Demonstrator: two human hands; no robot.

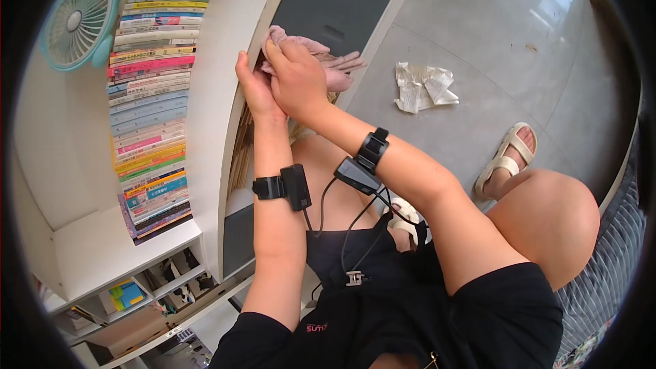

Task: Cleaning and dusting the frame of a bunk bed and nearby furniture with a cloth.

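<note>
A crumpled pink cloth (338, 79) is bunched in my right hand (300, 74), in front of a dark grey panel (338, 0) of the white cabinet. Loose folds of the cloth stick out to the right. My left hand (261, 89) is up against my right hand, its thumb raised beside the cabinet's white edge (230, 77). The left fingers are hidden behind the right hand and the cloth. Just below the hands, an open compartment (242, 151) shows the edges of stacked books or papers.
A long row of books (154, 97) lines the white shelf at left, with a turquoise fan (77, 20) at its far end. Crumpled printed paper (425, 87) lies on the grey tiled floor (492, 61). Striped bedding (605, 256) is at right. Cables hang from both wrist devices.
</note>
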